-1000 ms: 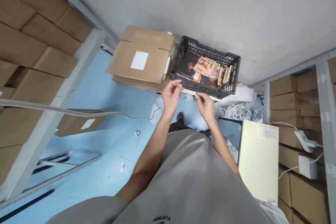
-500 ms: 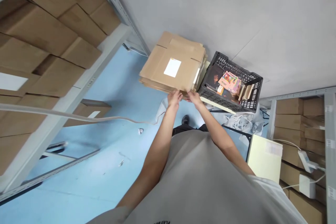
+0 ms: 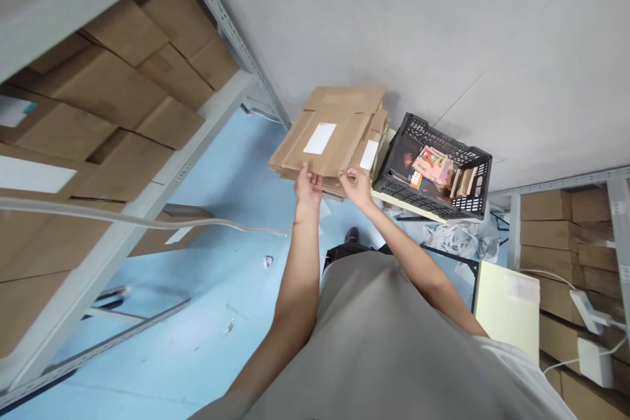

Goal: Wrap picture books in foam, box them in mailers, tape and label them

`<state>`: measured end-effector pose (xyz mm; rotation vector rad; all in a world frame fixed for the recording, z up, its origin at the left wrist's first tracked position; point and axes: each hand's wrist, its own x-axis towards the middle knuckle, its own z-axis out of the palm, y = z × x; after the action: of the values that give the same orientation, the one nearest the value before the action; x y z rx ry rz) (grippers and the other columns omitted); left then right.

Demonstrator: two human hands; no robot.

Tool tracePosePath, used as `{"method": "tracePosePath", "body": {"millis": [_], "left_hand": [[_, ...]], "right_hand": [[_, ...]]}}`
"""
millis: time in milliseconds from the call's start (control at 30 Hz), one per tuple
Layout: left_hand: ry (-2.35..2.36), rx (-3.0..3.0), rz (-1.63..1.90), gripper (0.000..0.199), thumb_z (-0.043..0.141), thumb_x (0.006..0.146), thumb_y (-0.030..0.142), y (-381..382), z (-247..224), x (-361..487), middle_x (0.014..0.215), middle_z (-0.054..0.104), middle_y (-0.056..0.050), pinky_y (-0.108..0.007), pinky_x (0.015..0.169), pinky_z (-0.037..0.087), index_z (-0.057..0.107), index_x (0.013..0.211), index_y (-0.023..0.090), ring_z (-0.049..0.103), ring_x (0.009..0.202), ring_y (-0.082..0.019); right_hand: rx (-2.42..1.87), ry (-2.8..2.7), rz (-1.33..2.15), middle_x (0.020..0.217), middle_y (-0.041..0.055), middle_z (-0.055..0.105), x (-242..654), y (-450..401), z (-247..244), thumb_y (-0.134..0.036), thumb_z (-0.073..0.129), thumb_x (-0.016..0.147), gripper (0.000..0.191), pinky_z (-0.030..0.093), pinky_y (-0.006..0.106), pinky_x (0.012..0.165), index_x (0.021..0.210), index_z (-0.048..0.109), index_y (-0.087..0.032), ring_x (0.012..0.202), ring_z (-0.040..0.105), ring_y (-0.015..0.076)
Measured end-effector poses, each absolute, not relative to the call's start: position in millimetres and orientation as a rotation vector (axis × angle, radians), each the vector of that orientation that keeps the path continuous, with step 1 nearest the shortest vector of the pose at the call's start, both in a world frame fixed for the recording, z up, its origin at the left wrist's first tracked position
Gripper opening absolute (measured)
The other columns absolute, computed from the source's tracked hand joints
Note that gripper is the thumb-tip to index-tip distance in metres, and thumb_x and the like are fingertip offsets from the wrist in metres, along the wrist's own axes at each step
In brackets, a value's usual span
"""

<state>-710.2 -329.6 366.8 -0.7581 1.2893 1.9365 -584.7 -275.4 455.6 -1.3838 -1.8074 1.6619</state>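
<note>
A flattened cardboard box with a white label lies on top of a stack of similar flat boxes against the wall. My left hand grips its near edge, thumb on top and the other fingers partly hidden below. At the near right corner of the same box, my right hand is closed in a pinch on the edge. A second white label shows on the box underneath, at the right. Just right of the stack stands a black plastic crate holding books and pink cards.
Metal shelving packed with cardboard boxes rises on the left, and more boxed shelves stand at the right. A pale cable hangs across the left. Scrap paper lies below the crate. A pale yellow board is beside my right arm.
The top flat box has shifted left and turned slightly on the stack, uncovering more of the labelled box beneath. My left hand has moved left along the near edge. The view has shifted slightly.
</note>
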Motion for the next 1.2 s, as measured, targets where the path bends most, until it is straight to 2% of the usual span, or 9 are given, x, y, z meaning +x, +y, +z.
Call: {"method": "tracePosePath", "body": {"millis": [133,233,400,567,733,900,1033,1100,1200], "left_hand": [[1.320,-0.479,2.042,0.030,0.089,0.082,0.042,-325.1,375.8,-724.7,0.098,0.080,-0.003,-0.030,0.099,0.064,0.066,0.094,0.026,0.079,0.110,-0.017],[1.316,-0.261,2.026,0.033,0.089,0.082,0.047,-314.1,391.4,-716.1,0.107,0.083,-0.006,-0.035,0.101,0.065,0.067,0.094,0.026,0.079,0.119,-0.021],[1.180,-0.037,1.956,0.033,0.093,0.082,0.043,-268.3,431.8,-665.8,0.116,0.085,-0.007,-0.034,0.102,0.065,0.071,0.099,0.025,0.079,0.122,-0.022],[0.991,0.222,1.730,0.039,0.100,0.076,0.040,-223.6,479.0,-562.6,0.118,0.086,-0.007,-0.035,0.099,0.066,0.074,0.101,0.024,0.081,0.116,-0.023],[0.834,0.460,1.466,0.053,0.104,0.068,0.050,-216.3,515.7,-441.9,0.110,0.086,-0.008,-0.039,0.098,0.067,0.077,0.103,0.021,0.082,0.114,-0.028],[0.720,0.631,1.313,0.056,0.107,0.061,0.051,-218.4,549.2,-324.2,0.104,0.086,-0.008,-0.040,0.101,0.067,0.078,0.097,0.020,0.081,0.116,-0.030],[0.638,0.727,1.102,0.049,0.106,0.066,0.047,-222.4,574.9,-225.7,0.097,0.085,-0.009,-0.041,0.096,0.068,0.078,0.096,0.019,0.082,0.112,-0.033],[0.613,0.789,0.978,0.048,0.106,0.067,0.045,-227.5,583.6,-176.9,0.095,0.085,-0.010,-0.039,0.092,0.068,0.080,0.099,0.018,0.083,0.106,-0.033],[0.587,0.893,0.894,0.048,0.105,0.069,0.043,-238.0,589.1,-108.8,0.100,0.086,-0.011,-0.034,0.086,0.067,0.083,0.102,0.017,0.083,0.104,-0.032]], "right_hand": [[-1.207,-1.944,1.496,0.073,-0.0035,0.071,-578.6,-286.7,485.3,-0.047,0.069,0.101,0.036,0.058,0.028,0.075,0.076,0.051,-0.029,0.080,0.079,0.0218],[-1.186,-1.915,1.422,0.070,-0.0032,0.067,-554.8,-292.8,502.6,-0.055,0.065,0.102,0.041,0.054,0.029,0.071,0.074,0.048,-0.030,0.074,0.075,0.0209],[-1.328,-1.795,1.226,0.068,-0.0019,0.067,-480.5,-289.2,522.7,-0.070,0.060,0.102,0.052,0.050,0.030,0.069,0.071,0.055,-0.028,0.069,0.070,0.0205],[-1.622,-1.558,0.712,0.061,-0.0020,0.063,-344.1,-277.1,560.3,-0.080,0.054,0.103,0.066,0.048,0.030,0.067,0.064,0.058,-0.027,0.063,0.060,0.0184],[-1.753,-1.217,0.108,0.080,0.0054,0.076,-167.0,-292.1,608.1,-0.075,0.056,0.105,0.058,0.059,0.035,0.078,0.082,0.069,-0.023,0.079,0.071,0.0227],[-1.787,-0.967,-0.420,0.124,0.0173,0.078,-1.0,-347.6,640.4,-0.068,0.058,0.103,0.049,0.064,0.048,0.099,0.110,0.075,-0.022,0.120,0.075,0.0318],[-1.854,-0.762,-0.385,0.143,0.0275,0.075,112.9,-413.0,646.6,-0.068,0.064,0.094,0.069,0.059,0.059,0.116,0.135,0.072,-0.014,0.136,0.072,0.0378],[-1.845,-0.688,-0.245,0.143,0.0292,0.075,161.2,-452.0,643.5,-0.066,0.065,0.090,0.076,0.059,0.057,0.116,0.142,0.069,-0.011,0.133,0.074,0.0362],[-1.828,-0.575,-0.114,0.131,0.0251,0.081,216.7,-515.3,632.3,-0.061,0.068,0.086,0.076,0.064,0.051,0.107,0.143,0.068,-0.011,0.118,0.080,0.0307]]}}
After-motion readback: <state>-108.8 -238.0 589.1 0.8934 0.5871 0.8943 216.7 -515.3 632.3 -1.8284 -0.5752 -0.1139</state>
